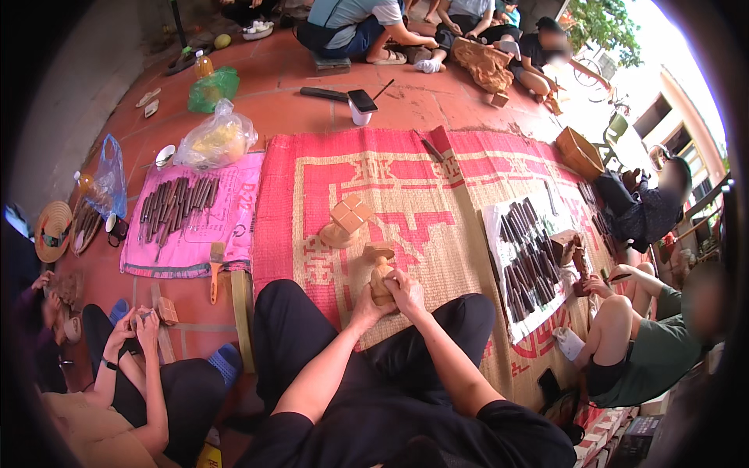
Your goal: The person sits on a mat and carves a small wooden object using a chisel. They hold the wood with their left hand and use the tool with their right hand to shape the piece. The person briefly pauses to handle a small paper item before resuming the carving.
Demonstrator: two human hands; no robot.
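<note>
Between my knees I hold a pale wooden carving (381,285) with a rounded body, a narrow neck and a flat, wider end pointing away from me. My left hand (370,309) is closed around its lower left side. From the right, my right hand (406,292) grips the same piece, its fingers pressed over the body. Whether a small tool is also in the right hand is hidden. Just beyond, on the mat, stands a wooden piece (350,214) with a cross-grooved square top and a rounded lower part.
A red and tan woven mat (421,195) spreads ahead. Rows of carving tools lie on a pink sack (248,181) at left and a white sheet (493,234) at right. A brush (215,271) lies near my left knee. People sit working on both sides and at the back.
</note>
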